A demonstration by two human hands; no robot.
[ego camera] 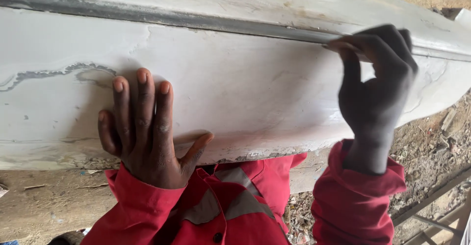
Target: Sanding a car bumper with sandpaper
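Red sleeves [147, 210] lead to hands: left [144, 127] flat open on white panel [255, 93], right [375, 85] pinching its grey ridge [196, 22].

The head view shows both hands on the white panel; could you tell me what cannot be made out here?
- What the right hand pinches against the groove: hidden by its curled, blurred fingers.
- The white panel: both ends cut off by the frame edges, so its full shape is unknown.
- The surface under the left hand: covered by the flat palm.
- The ground litter: too small to identify.
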